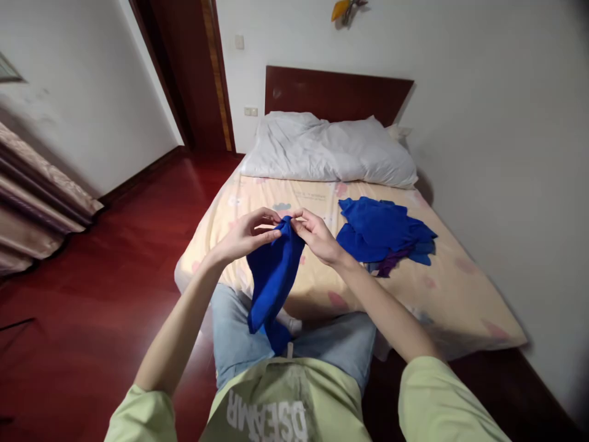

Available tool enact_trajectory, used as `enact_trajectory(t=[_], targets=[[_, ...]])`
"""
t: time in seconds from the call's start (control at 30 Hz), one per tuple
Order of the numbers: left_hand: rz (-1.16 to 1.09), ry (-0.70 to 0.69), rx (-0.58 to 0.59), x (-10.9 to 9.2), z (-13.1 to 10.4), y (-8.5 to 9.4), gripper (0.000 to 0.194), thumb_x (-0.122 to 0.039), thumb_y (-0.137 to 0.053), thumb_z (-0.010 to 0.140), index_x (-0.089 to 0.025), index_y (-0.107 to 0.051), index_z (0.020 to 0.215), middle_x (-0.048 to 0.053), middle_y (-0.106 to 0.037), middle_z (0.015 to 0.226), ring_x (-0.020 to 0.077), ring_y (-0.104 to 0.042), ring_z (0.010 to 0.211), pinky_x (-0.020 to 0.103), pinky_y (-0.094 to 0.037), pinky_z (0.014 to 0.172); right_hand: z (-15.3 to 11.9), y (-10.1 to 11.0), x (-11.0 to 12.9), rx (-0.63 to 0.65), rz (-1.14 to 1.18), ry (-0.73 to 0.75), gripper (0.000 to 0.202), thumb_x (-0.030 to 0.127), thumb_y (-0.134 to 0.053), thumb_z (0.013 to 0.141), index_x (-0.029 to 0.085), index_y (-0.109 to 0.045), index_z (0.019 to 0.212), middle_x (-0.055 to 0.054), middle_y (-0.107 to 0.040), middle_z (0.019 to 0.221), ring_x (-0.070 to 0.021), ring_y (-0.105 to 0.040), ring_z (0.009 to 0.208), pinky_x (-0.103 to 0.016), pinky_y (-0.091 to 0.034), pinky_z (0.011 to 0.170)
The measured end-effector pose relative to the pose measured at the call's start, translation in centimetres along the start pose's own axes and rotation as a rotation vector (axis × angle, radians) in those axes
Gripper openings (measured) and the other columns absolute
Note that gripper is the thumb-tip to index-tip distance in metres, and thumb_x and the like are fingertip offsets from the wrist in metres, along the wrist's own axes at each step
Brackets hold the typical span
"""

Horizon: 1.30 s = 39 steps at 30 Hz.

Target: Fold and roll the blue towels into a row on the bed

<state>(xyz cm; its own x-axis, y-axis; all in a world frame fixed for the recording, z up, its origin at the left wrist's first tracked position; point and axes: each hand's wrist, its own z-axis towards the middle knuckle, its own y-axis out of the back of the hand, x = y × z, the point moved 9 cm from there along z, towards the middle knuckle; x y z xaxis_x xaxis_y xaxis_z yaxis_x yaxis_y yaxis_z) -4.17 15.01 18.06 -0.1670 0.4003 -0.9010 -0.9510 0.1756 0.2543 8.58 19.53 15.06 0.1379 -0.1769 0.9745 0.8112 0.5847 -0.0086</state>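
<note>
A cloth (275, 273) hangs below the left grip (248, 234) and right grip (318, 236); right of both, a cloth pile (381, 227) lies on the bed (453, 301); beyond, bedding (322, 147) before the headboard (334, 89).

Shirt (331, 399): white capitals (265, 417) are printed across the front, seen upside down; they can be read roughly as "DSEAMR", though some letters are blurred.
Bedsheet (451, 288): a short line of print (313, 197) is set left of the middle, toward the far edge, too small to be read.
</note>
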Motion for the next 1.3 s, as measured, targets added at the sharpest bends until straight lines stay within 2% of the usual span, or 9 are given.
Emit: enact_trajectory(t=[0.1, 0.23, 0.43, 0.53, 0.67, 0.87, 1.07, 1.17, 1.3], targets=[[0.014, 0.036, 0.037, 0.5, -0.2, -0.3, 0.037, -0.046, -0.072, 0.087, -0.019, -0.062, 0.110, 0.007, -0.067, 0.103, 0.0180, -0.066, 0.092, 0.031, -0.055, 0.079, -0.1, -0.7, -1.4, 0.045, 0.013, -0.030, 0.051, 0.070, -0.073, 0.079, 0.025, -0.057, 0.095, 0.002, -0.064, 0.079, -0.0149, -0.060, 0.070, -0.026, -0.046, 0.062], [0.295, 0.032, -0.020, -0.4, 0.6, -0.2, 0.019, -0.034, -0.065, 0.090, -0.017, -0.064, 0.097, 0.002, -0.063, 0.084, 0.0128, -0.058, 0.074, 0.024, -0.047, 0.067, -0.5, -0.5, -2.0, 0.037, -0.073, -0.011, 0.048, 0.070, -0.068, 0.084, 0.024, -0.056, 0.094, 0.002, -0.061, 0.079, -0.0146, -0.057, 0.070, -0.027, -0.045, 0.063], [0.664, -0.120, -0.069, -3.7, 1.6, -1.7, 0.010, -0.020, -0.062, 0.087, -0.018, -0.068, 0.094, -0.003, -0.055, 0.066, 0.0108, -0.052, 0.061, 0.022, -0.039, 0.059, -2.6, 1.2, -0.3, -0.238, -0.411, 0.234, 0.040, 0.044, -0.080, 0.078, 0.027, -0.057, 0.106, -0.003, -0.062, 0.109, -0.0196, -0.061, 0.095, -0.034, -0.052, 0.082], [0.803, -0.187, -0.065, -5.0, 1.9, -2.8, 0.011, -0.022, -0.061, 0.090, -0.019, -0.070, 0.096, -0.001, -0.061, 0.070, 0.0126, -0.056, 0.064, 0.024, -0.042, 0.061, -3.7, 1.6, 0.4, -0.422, -0.600, 0.358, 0.028, 0.028, -0.073, 0.078, 0.026, -0.058, 0.102, -0.002, -0.062, 0.102, -0.0195, -0.060, 0.090, -0.035, -0.054, 0.079], [0.979, -0.228, -0.008, -5.6, 1.9, -2.9, 0.017, -0.024, -0.057, 0.093, -0.019, -0.074, 0.094, 0.004, -0.067, 0.080, 0.0160, -0.063, 0.071, 0.027, -0.045, 0.065, -3.8, 2.1, -0.6, -0.453, -0.668, 0.373, 0.018, 0.015, -0.059, 0.075, 0.024, -0.061, 0.090, 0.000, -0.064, 0.090, -0.0177, -0.061, 0.081, -0.031, -0.055, 0.071], [1.054, -0.255, -0.129, -7.2, 0.5, 2.0, 0.021, -0.034, -0.062, 0.094, -0.021, -0.079, 0.091, 0.002, -0.067, 0.077, 0.0156, -0.063, 0.069, 0.028, -0.045, 0.063, -3.9, 6.2, -8.2, -0.326, -0.717, 0.131, 0.025, 0.009, -0.052, 0.067, 0.022, -0.067, 0.082, 0.002, -0.068, 0.079, -0.0170, -0.064, 0.075, -0.026, -0.052, 0.068], [1.071, -0.329, -0.325, -9.2, -2.2, 8.1, 0.017, -0.035, -0.071, 0.091, -0.021, -0.081, 0.088, -0.002, -0.065, 0.071, 0.0106, -0.057, 0.063, 0.025, -0.043, 0.061, -7.5, 13.3, -18.5, -0.291, -0.893, -0.183, 0.032, 0.007, -0.052, 0.067, 0.020, -0.075, 0.086, -0.004, -0.077, 0.087, -0.0213, -0.070, 0.083, -0.028, -0.051, 0.076], [1.119, -0.276, -0.371, -8.2, -3.4, 11.1, 0.019, -0.038, -0.071, 0.090, -0.023, -0.082, 0.089, -0.002, -0.065, 0.071, 0.0111, -0.057, 0.064, 0.026, -0.044, 0.063, -10.4, 17.3, -21.8, -0.342, -0.952, -0.318, 0.038, 0.006, -0.051, 0.069, 0.020, -0.077, 0.094, -0.007, -0.079, 0.095, -0.0245, -0.073, 0.091, -0.032, -0.053, 0.085], [1.186, -0.179, -0.360, -5.5, -4.9, 14.5, 0.025, -0.047, -0.067, 0.091, -0.026, -0.081, 0.089, -0.003, -0.067, 0.076, 0.0136, -0.060, 0.069, 0.028, -0.049, 0.069, -13.7, 21.5, -23.3, -0.453, -0.939, -0.361, 0.032, 0.012, -0.052, 0.079, 0.018, -0.077, 0.099, -0.010, -0.079, 0.096, -0.0261, -0.074, 0.093, -0.038, -0.055, 0.094]])
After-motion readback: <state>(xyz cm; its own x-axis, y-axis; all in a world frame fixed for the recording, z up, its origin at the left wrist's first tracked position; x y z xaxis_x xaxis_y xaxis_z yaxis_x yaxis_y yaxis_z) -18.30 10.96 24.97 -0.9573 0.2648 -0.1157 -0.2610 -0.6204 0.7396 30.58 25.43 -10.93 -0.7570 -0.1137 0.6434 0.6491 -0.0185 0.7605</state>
